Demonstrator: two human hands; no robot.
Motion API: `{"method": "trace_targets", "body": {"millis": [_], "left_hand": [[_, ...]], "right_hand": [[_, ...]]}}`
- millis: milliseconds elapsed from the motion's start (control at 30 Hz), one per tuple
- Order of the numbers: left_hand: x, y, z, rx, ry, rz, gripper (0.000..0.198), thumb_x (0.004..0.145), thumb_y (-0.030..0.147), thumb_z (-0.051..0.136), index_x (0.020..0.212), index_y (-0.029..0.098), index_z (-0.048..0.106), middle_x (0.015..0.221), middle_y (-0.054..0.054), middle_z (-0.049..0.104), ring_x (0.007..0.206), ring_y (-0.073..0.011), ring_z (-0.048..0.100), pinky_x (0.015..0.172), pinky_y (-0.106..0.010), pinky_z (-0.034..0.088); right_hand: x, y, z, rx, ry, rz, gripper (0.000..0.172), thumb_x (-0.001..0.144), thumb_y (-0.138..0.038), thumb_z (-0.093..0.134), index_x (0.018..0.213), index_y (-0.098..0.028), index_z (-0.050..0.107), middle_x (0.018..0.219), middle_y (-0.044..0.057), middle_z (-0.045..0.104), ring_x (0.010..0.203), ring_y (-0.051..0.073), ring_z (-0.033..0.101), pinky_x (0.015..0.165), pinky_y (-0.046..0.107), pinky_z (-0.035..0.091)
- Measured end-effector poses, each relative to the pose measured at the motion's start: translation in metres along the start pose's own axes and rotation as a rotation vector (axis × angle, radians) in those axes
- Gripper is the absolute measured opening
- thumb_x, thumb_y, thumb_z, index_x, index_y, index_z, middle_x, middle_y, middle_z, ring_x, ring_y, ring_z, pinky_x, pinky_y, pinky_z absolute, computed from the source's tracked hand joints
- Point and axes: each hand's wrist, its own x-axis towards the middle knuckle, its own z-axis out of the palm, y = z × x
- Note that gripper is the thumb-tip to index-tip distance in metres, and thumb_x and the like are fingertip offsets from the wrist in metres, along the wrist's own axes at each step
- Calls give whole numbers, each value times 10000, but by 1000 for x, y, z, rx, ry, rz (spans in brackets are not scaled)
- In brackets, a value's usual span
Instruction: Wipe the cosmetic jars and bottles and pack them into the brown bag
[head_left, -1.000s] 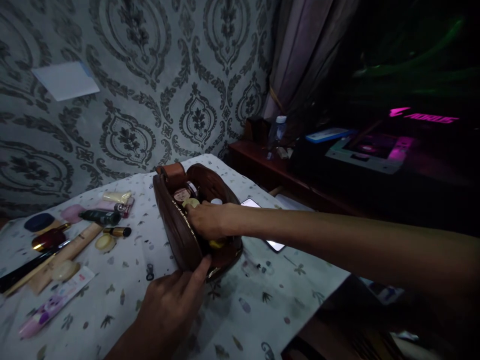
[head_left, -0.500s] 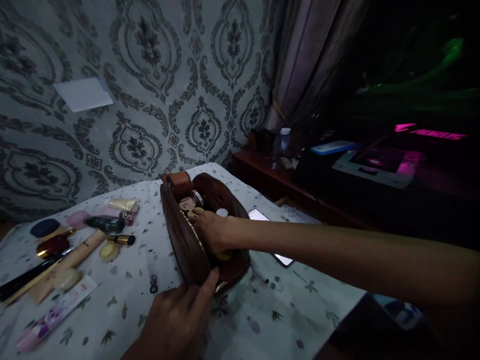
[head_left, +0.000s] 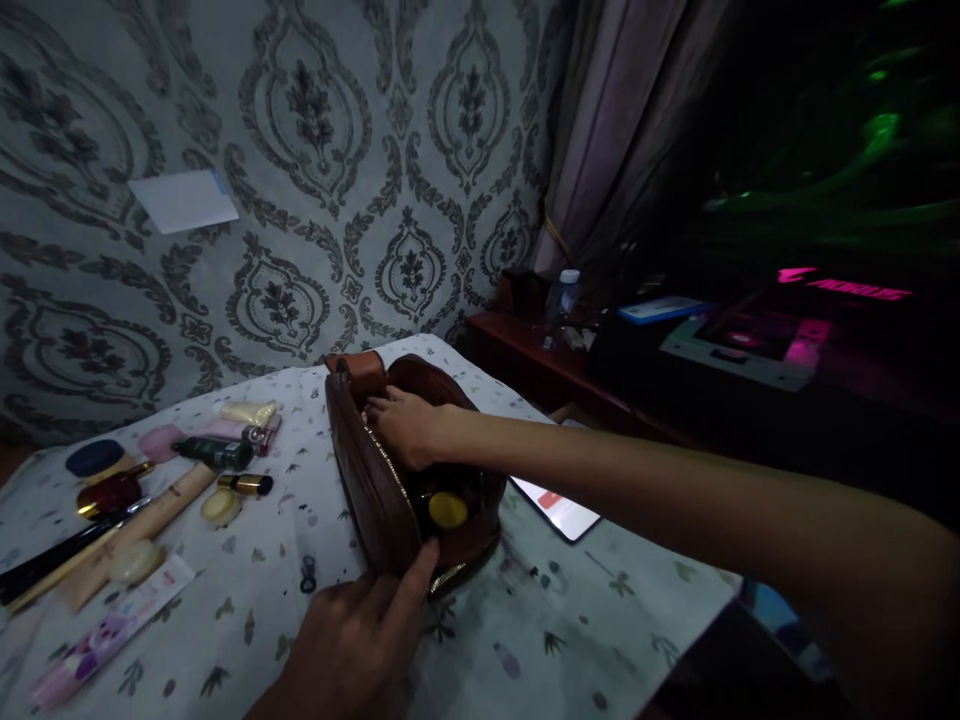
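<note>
A brown zippered cosmetic bag (head_left: 367, 490) lies open on a white patterned cloth. My left hand (head_left: 352, 635) grips its near edge, the index finger lying over the rim beside the gold zipper. My right hand (head_left: 409, 430) reaches into the far part of the bag, fingers stretched out and partly apart, their tips against contents I cannot make out. Beneath the right wrist, a round yellow item (head_left: 448, 510) shows at the near end of the bag. The rest of the contents is dark or covered by the hand.
Left of the bag lie a dark green bottle (head_left: 217, 453), a pink-and-white tube (head_left: 112, 630), a small cream-coloured jar (head_left: 220, 507), a navy-lidded jar (head_left: 97, 458) and several other cosmetics. A lit phone (head_left: 562, 512) rests right of it, under my forearm. A patterned wall (head_left: 300, 200) stands behind.
My right hand has moved toward the far end of the bag, uncovering the yellow item. The left hand keeps its place on the rim. The view has shifted slightly.
</note>
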Motion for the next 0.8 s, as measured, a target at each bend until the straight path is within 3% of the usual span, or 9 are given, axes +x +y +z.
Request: {"method": "trace_targets", "body": {"millis": [100, 233, 367, 433, 533, 667, 800], "left_hand": [[1, 0, -1, 16, 11, 9, 489, 855, 51, 370, 1339, 61, 440, 645, -24, 680, 459, -161, 625, 402, -262, 516], [3, 1, -7, 27, 9, 8, 458, 886, 81, 373, 1338, 56, 438, 645, -22, 676, 474, -162, 632, 405, -262, 512], [4, 2, -12, 17, -2, -9, 416, 936, 96, 369, 1347, 75, 433, 637, 7, 660, 475, -142, 623, 423, -244, 502], [5, 2, -13, 1, -5, -10, 397, 955, 118, 380, 1345, 81, 441, 638, 8, 657, 491, -135, 626, 443, -235, 503], [3, 2, -10, -21, -9, -14, 409, 957, 119, 392, 1362, 87, 443, 631, 9, 644, 487, -131, 611, 448, -232, 497], [-3, 1, -5, -49, -25, -18, 471, 932, 83, 411, 1402, 110, 422, 667, -4, 651, 512, -130, 607, 464, -233, 500], [-4, 1, -5, -71, -29, -16, 492, 916, 63, 424, 1407, 98, 414, 663, -2, 644, 509, -135, 600, 463, -246, 496]], "right_hand": [[8, 7, -3, -45, -131, 109, 220, 777, -151, 654, 991, -105, 679, 1191, 172, 685, 1185, 306, 594, 1077, 461, 386], [7, 13, 0, -25, -124, 124, 96, 843, -149, 604, 862, -105, 688, 1066, 148, 730, 1098, 296, 637, 1036, 461, 409], [-6, 18, -5, 17, -63, 76, 154, 906, -154, 538, 932, -123, 686, 1134, 123, 705, 1133, 274, 613, 991, 424, 423], [-20, 17, -11, 24, 34, 32, 188, 917, -136, 503, 973, -115, 681, 1147, 139, 688, 1141, 277, 599, 960, 405, 431], [-47, 7, -16, 51, 216, -33, 222, 929, -132, 457, 940, -100, 676, 1013, 150, 696, 993, 258, 638, 829, 362, 472], [-77, -13, -12, 114, 146, -43, 151, 885, -128, 518, 887, -120, 668, 931, 125, 679, 857, 224, 635, 681, 310, 469], [-83, -18, -3, 76, 169, -43, 122, 880, -159, 554, 905, -101, 658, 1024, 161, 647, 975, 254, 585, 742, 333, 463]]}}
